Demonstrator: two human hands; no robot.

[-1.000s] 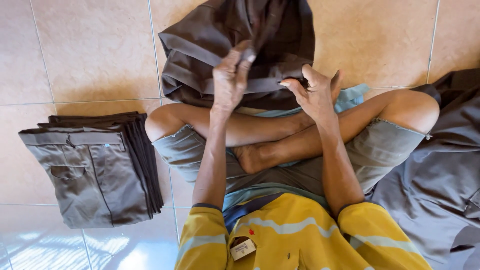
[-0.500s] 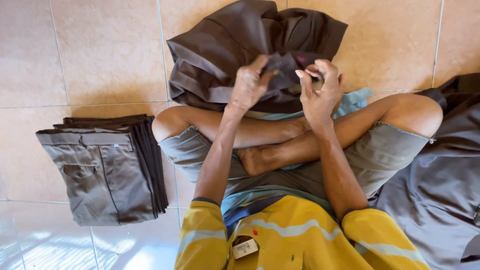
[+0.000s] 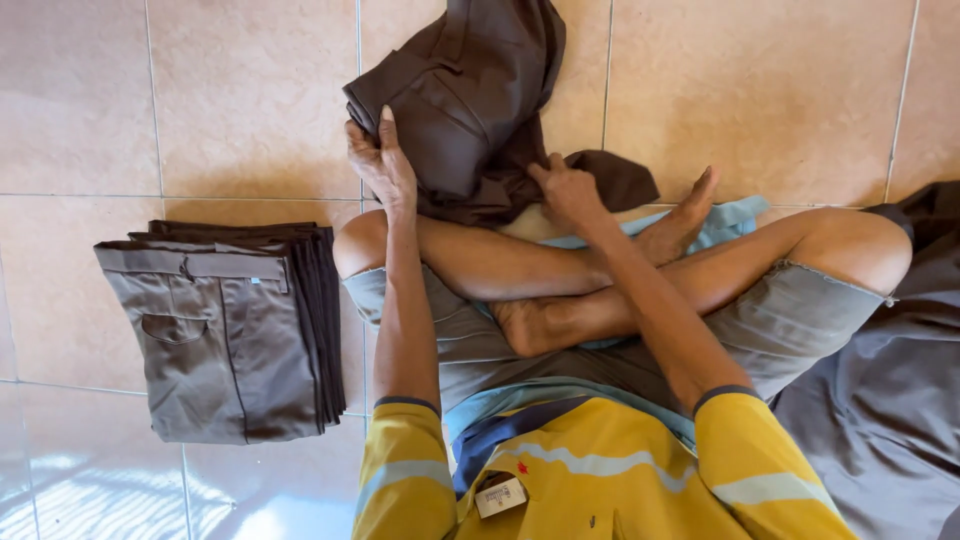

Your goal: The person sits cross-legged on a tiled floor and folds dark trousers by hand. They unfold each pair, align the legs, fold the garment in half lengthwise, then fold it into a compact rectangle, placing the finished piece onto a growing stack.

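**One garment in hand, a stack already folded**

While the person sits cross-legged on the tiled floor (image 3: 780, 90), both hands work a rumpled dark brown garment (image 3: 470, 90) that lies on the tiles just beyond the knees. The left hand (image 3: 380, 165) grips its left edge, thumb under and fingers laid over the cloth. The right hand (image 3: 565, 190) is closed on a pinch of fabric at the lower right, near a loose corner that trails toward the right foot.

To the person's left, well apart from the garment in hand, a stack of folded trousers (image 3: 225, 335) in grey-brown sits squared up on the floor, waistband and back pocket showing on the top piece. To the right, a heap of grey cloth (image 3: 880, 400) spreads unfolded beside the thigh.

Judged from this, several pieces are done and stacked; the brown garment is still bunched, with no clean fold yet, and the grey heap looks untouched.
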